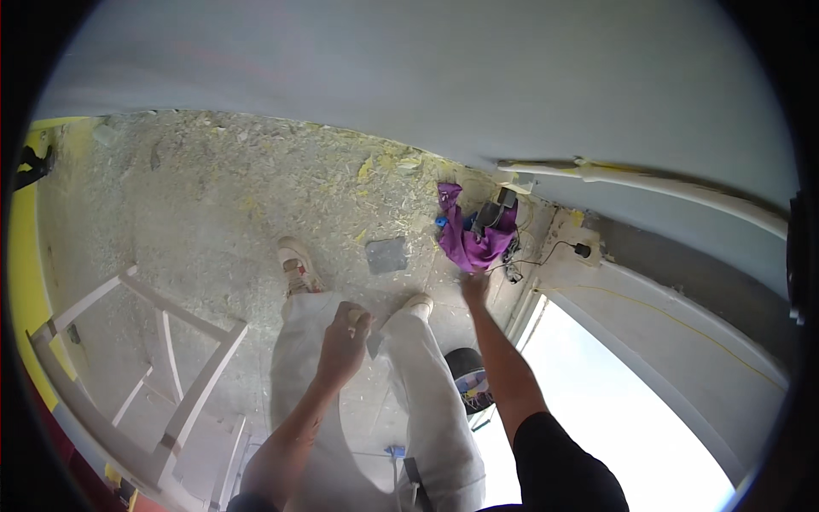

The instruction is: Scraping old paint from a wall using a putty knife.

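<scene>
White trousers (pixel 426 401) filled the lower middle of the view, the person's legs ending in pale shoes on a gritty concrete floor (pixel 213 213). Over the thighs the left hand (pixel 344 340) was curled shut around a small flat tool (pixel 373 341) — probably a scraper, though only a grey corner showed past the fingers. Just right of the knee a dark round bucket (pixel 467 375) stood beside a bright doorway. To the left lay a white-painted wooden frame (pixel 171 341), tilted on the floor.

Farther out, the right hand (pixel 474 284) reached down to the lower edge of a purple cloth (pixel 467 239); whether the fingers pinched it or only touched it could not be told. The cloth lay heaped at the foot of the pale wall (pixel 426 77), with a small dark box and cables against it — and a grey square pad (pixel 386 254) just to its left. Yellow flakes littered the floor along the wall.
</scene>
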Motion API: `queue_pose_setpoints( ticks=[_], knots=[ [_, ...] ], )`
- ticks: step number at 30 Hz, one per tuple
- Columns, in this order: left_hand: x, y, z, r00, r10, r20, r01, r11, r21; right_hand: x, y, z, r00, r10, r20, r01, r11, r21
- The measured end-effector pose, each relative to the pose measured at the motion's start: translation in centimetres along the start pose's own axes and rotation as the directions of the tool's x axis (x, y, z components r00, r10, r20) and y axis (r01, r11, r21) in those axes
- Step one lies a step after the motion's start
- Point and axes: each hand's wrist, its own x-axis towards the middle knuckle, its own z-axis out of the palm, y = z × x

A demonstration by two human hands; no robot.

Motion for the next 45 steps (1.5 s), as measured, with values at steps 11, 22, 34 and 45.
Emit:
queue_pose_setpoints(
  ticks=[11, 22, 34, 45],
  knots=[
    [6.7, -1.9, -1.4, 0.950, -0.173, 0.258, 0.121, 0.971, 0.204, 14.1, -1.8, 6.7, 0.933, 0.313, -0.177, -0.329, 0.942, -0.066],
    [8.7, -1.5, -2.8, 0.959, -0.165, 0.230, 0.130, 0.978, 0.160, 13.7, -3.7, 7.1, 0.920, 0.337, -0.201, -0.356, 0.932, -0.067],
    [8.9, -3.1, -1.9, 0.985, -0.155, 0.078, 0.159, 0.986, -0.052, 12.4, -3.0, 7.8, 0.903, 0.328, -0.279, -0.363, 0.928, -0.084],
    [6.6, -10.4, 3.0, 0.895, -0.238, -0.378, 0.043, 0.889, -0.456, -9.9, -5.1, 6.1, 0.788, 0.136, 0.601, -0.345, 0.906, 0.247]
  ],
)
